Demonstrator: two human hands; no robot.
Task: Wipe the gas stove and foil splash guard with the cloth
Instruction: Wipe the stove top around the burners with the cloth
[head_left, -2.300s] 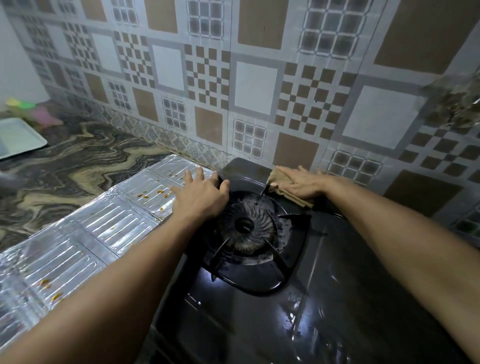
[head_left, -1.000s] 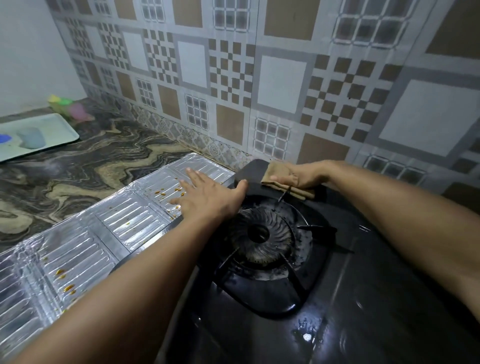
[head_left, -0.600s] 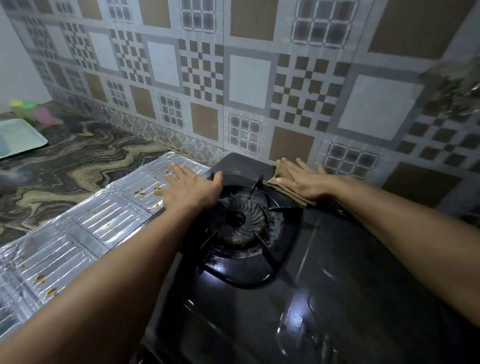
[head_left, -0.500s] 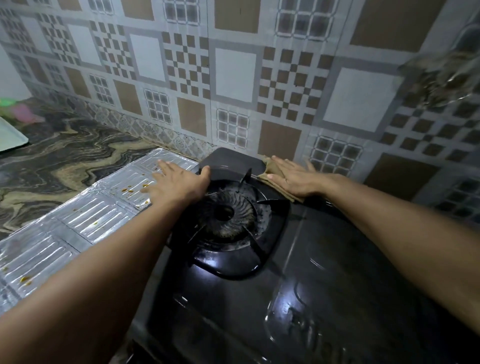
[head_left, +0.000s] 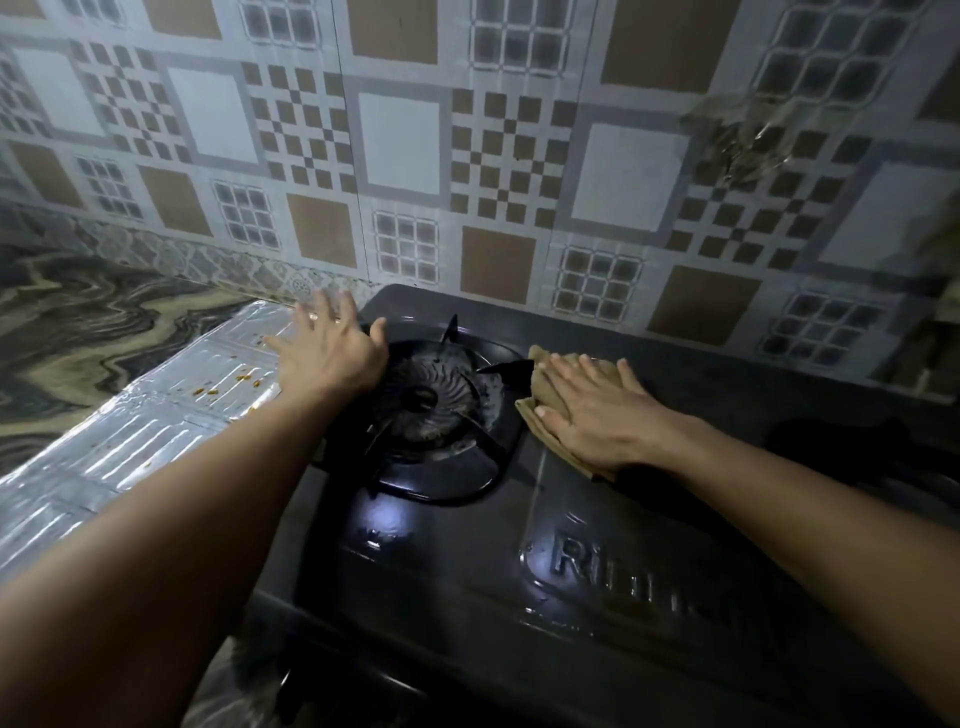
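Note:
A black gas stove (head_left: 582, 525) fills the middle, with a round burner (head_left: 423, 397) under a dark pan support. My right hand (head_left: 592, 413) lies flat, fingers spread, pressing a tan cloth (head_left: 543, 382) onto the stove top just right of the burner. My left hand (head_left: 327, 358) rests palm down on the stove's left edge beside the burner, its fingers reaching over the foil splash guard (head_left: 140, 441). The silver ribbed foil lies flat to the left of the stove and carries small orange specks. The cloth is largely hidden under my hand.
A patterned brown and grey tiled wall (head_left: 405, 135) rises right behind the stove. The marbled dark countertop (head_left: 72, 322) extends to the left of the foil. A grimy patch (head_left: 748, 140) marks the wall at upper right.
My right hand has slid the cloth from the stove's back edge behind the burner forward and rightward to the area right of the burner. My left hand has stayed at the stove's left edge.

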